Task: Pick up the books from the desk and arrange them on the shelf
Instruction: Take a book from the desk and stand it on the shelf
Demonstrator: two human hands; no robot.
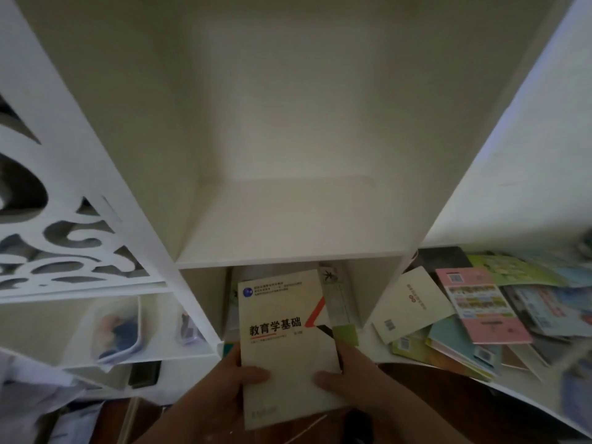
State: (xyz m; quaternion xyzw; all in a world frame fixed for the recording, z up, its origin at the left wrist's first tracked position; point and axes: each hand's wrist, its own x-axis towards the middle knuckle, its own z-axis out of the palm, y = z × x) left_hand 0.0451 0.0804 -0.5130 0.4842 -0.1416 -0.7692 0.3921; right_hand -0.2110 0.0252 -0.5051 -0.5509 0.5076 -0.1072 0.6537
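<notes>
Your left hand (224, 384) and right hand (349, 376) clamp cream book (285, 341) at lower edges, thumbs on cover, steering top end into lower shelf compartment (381, 283). Books already inside, probably upright; blurred. Remaining books (474, 312) piled on desk at right.
</notes>
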